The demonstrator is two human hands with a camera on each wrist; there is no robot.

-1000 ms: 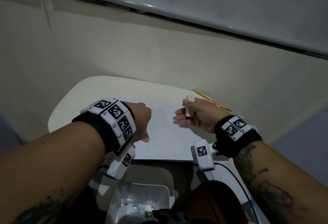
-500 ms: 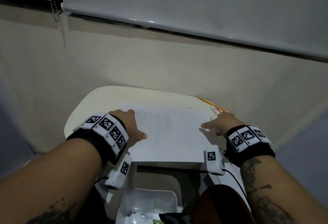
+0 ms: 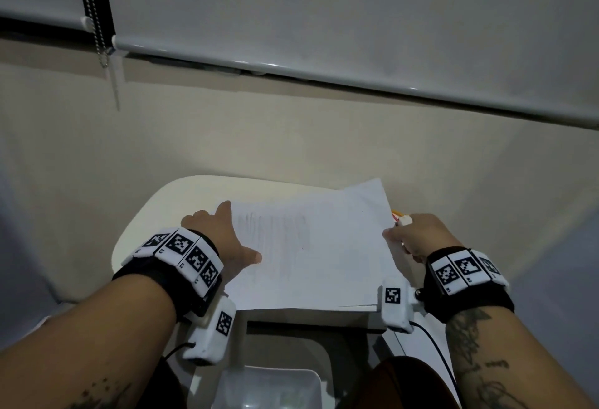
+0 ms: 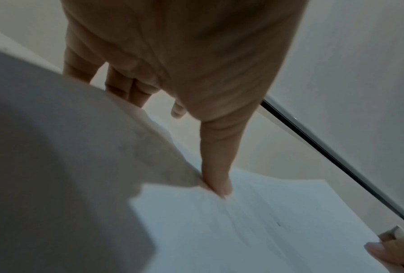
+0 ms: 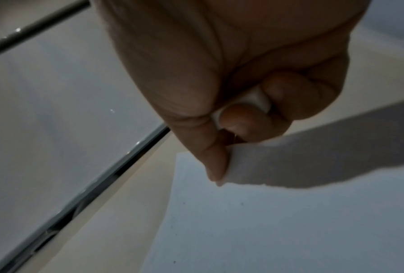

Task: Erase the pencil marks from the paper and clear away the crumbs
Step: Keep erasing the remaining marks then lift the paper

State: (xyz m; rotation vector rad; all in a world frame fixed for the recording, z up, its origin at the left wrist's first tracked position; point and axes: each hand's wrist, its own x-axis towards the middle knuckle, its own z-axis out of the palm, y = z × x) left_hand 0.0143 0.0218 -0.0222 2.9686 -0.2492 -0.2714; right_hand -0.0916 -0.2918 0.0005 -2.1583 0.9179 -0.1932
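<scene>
The white paper (image 3: 324, 253) lies on the small white table (image 3: 168, 214), its far right corner raised. Faint grey pencil marks (image 3: 275, 240) cover its left half, and a few dark crumbs (image 5: 241, 203) dot the sheet. My left hand (image 3: 233, 233) holds the left edge, thumb (image 4: 216, 181) on top and fingers hidden beneath. My right hand (image 3: 408, 233) pinches the right edge between thumb and forefinger. A white eraser (image 5: 254, 100) stays tucked in its curled fingers and pokes out at the knuckles (image 3: 405, 220).
An orange pencil (image 3: 396, 213) lies on the table just beyond my right hand, mostly hidden. A white bin (image 3: 265, 389) sits on the floor below the table's near edge. The wall and a roller blind (image 3: 324, 19) stand close behind.
My right hand moved with the eraser from the sheet's middle to its right edge and pinched it. My left hand's thumb came onto the left edge. The far right corner has lifted.
</scene>
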